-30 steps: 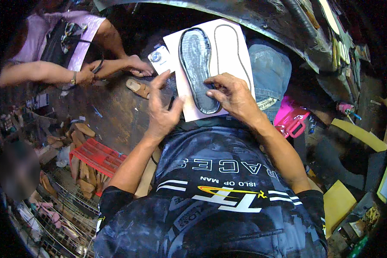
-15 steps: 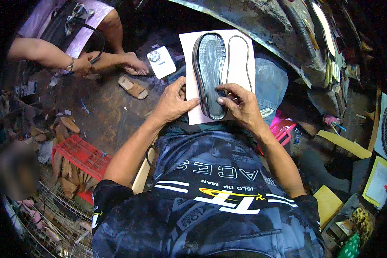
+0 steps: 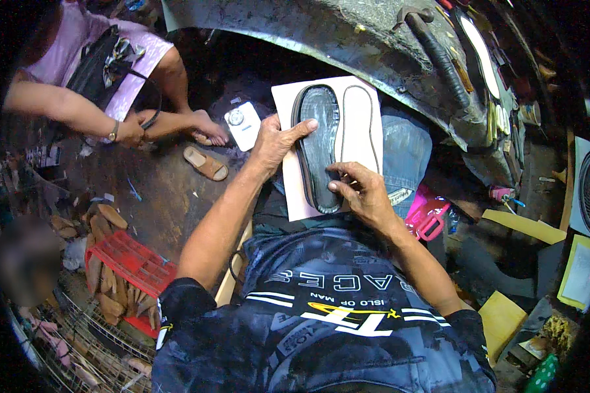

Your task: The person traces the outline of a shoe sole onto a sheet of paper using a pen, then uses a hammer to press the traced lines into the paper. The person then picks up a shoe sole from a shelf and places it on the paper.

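Note:
A black shoe sole (image 3: 319,154) lies on a stiff white sheet (image 3: 296,193) over my lap. Beside it on the right, a dark sole-shaped outline (image 3: 359,124) is drawn on the sheet. My left hand (image 3: 278,144) grips the sheet's left edge, its thumb pressing down on the sole; its other fingers are largely hidden beneath. At the sole's lower right edge, my right hand (image 3: 367,195) has its thumb and forefinger bent close together. Whatever it pinches, if anything, is too small to tell.
Another person's bare leg and foot (image 3: 210,127) are at the upper left, near a white device (image 3: 242,126) and a brown sandal (image 3: 205,163). A red crate (image 3: 131,259) with brown shoe forms stands left. A cluttered bench (image 3: 373,39) runs across the upper right.
My left hand has moved up the sheet's edge and laid its thumb on the sole. My right hand stays at the sole's lower right edge. The whole view has shifted slightly.

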`<state>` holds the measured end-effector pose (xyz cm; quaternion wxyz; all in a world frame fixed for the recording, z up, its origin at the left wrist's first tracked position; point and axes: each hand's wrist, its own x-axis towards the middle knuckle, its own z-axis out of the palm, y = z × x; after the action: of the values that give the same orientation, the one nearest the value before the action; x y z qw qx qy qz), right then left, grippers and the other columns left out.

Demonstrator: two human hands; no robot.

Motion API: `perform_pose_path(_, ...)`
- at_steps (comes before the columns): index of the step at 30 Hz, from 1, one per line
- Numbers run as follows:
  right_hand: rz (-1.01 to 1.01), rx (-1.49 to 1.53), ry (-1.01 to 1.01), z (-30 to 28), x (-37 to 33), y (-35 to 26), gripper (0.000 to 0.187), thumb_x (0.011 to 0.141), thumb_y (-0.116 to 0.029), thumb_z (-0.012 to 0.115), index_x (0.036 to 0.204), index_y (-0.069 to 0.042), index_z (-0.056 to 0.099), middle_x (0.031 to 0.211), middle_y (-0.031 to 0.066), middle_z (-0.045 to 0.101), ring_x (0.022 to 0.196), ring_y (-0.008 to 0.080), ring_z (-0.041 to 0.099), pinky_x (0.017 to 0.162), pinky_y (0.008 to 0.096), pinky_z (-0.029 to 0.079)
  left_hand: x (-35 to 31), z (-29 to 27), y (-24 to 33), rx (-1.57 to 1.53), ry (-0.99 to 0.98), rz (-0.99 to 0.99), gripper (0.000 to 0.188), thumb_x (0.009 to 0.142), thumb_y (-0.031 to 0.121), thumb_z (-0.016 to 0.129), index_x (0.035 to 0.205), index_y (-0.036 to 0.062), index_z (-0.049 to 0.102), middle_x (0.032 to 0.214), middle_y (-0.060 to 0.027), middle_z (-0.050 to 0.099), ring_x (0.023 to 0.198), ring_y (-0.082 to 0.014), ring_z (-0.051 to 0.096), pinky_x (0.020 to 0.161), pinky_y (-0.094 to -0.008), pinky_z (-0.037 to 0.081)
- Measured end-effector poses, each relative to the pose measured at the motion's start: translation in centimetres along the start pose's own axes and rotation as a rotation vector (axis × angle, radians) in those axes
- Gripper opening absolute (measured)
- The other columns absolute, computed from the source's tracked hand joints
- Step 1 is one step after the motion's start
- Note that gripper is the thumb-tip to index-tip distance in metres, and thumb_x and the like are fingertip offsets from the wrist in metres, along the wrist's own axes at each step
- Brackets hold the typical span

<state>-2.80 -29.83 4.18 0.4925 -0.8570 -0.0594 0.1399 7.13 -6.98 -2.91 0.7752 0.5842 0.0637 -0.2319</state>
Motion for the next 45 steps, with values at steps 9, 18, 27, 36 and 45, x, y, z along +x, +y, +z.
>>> perform_pose_path(9, -0.14, -0.113, 0.06, 0.1, 0.0, -0.4, 0.034, 0.092, -0.003, 0.084, 0.125, -0.004, 0.075, 0.096, 0.0136, 0.07, 0.081, 0.0264, 0.07, 0.072, 0.0393, 0.056, 1.2, 1.3, 1.1, -0.316, -0.065, 0.017, 0.052, 0.09, 0.007, 0.08, 0.139, -0.0016, 0.064, 0.119, -0.0092, 0.074, 0.103, -0.0193, 0.074, 0.092, -0.0369, 0.064)
perform_pose_path(18, -0.179, -0.068, 0.08, -0.1, -0.2, -0.3, 0.036, 0.092, -0.005, 0.081, 0.127, -0.005, 0.073, 0.099, 0.0139, 0.066, 0.088, 0.0334, 0.07, 0.075, 0.0448, 0.059, 1.8, 1.9, 2.2, -0.261, -0.051, -0.023, 0.058, 0.083, 0.003, 0.084, 0.138, -0.0022, 0.066, 0.12, -0.0098, 0.076, 0.103, -0.0202, 0.074, 0.095, -0.0366, 0.062)
perform_pose_path(27, -0.092, 0.022, -0.016, -0.9, 0.3, 0.8, 0.046, 0.087, -0.003, 0.082, 0.132, -0.007, 0.072, 0.11, 0.0156, 0.066, 0.093, 0.0344, 0.07, 0.077, 0.045, 0.06, 2.1, 1.7, 2.2, -0.123, 0.029, -0.117, 0.066, 0.082, 0.003, 0.082, 0.143, -0.0034, 0.059, 0.122, -0.0126, 0.074, 0.106, -0.0246, 0.075, 0.101, -0.0384, 0.061)
perform_pose_path(36, -0.09, 0.048, -0.022, -1.0, 0.6, 1.1, 0.04, 0.09, -0.011, 0.082, 0.128, -0.009, 0.072, 0.101, 0.0145, 0.061, 0.088, 0.0346, 0.068, 0.073, 0.0469, 0.057, 2.4, 1.4, 1.0, -0.21, 0.056, -0.172, 0.064, 0.082, 0.006, 0.081, 0.141, -0.0038, 0.059, 0.117, -0.0151, 0.073, 0.102, -0.027, 0.076, 0.096, -0.0406, 0.065)
perform_pose_path(45, -0.052, 0.098, 0.196, -3.0, 1.3, 2.7, 0.027, 0.096, -0.007, 0.074, 0.122, 0.0, 0.071, 0.095, 0.0179, 0.069, 0.086, 0.0364, 0.073, 0.077, 0.0479, 0.058, 2.4, 0.4, -0.8, -0.316, 0.004, -0.156, 0.06, 0.087, 0.001, 0.075, 0.144, -0.0042, 0.057, 0.123, -0.0192, 0.075, 0.107, -0.0301, 0.079, 0.095, -0.0433, 0.069)
